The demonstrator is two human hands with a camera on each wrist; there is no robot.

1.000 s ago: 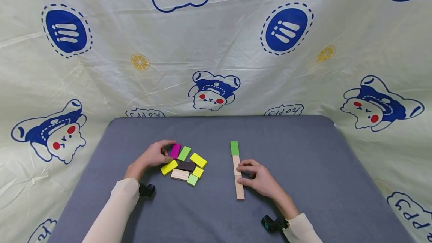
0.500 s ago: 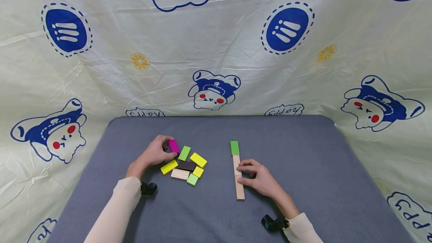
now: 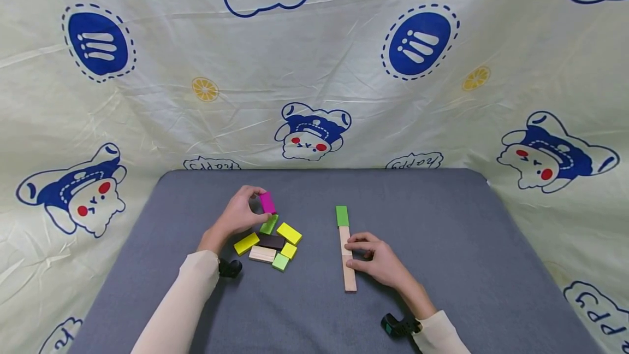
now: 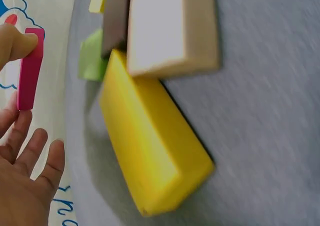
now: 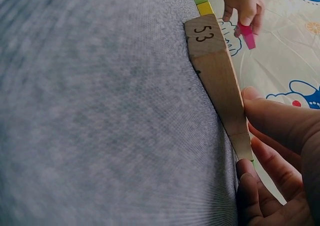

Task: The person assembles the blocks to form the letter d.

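Note:
In the head view my left hand (image 3: 239, 213) pinches a magenta wooden block (image 3: 267, 202) between thumb and fingers, raised off the table. Beneath it a green block (image 3: 268, 225) is partly covered by the thumb. My right hand (image 3: 377, 261) rests its thumb and fingertips against the side of two plain wooden blocks, the nearer one (image 3: 349, 278) and the farther one (image 3: 344, 232), laid end to end. A green block (image 3: 341, 216) continues that row at its far end. The right wrist view shows "53" on the near end of a plain block (image 5: 210, 61).
Left of the row lies a loose cluster: a dark brown block (image 3: 271, 241), yellow blocks (image 3: 289, 233), another plain block (image 3: 262, 254) and a small green block (image 3: 280, 262). They lie on a grey cloth-covered table (image 3: 422, 206). A printed curtain (image 3: 314, 59) hangs behind.
The left hand has lifted the magenta block from the cluster, moving it away from me and then rightward over the green block. The right hand and the row stay put.

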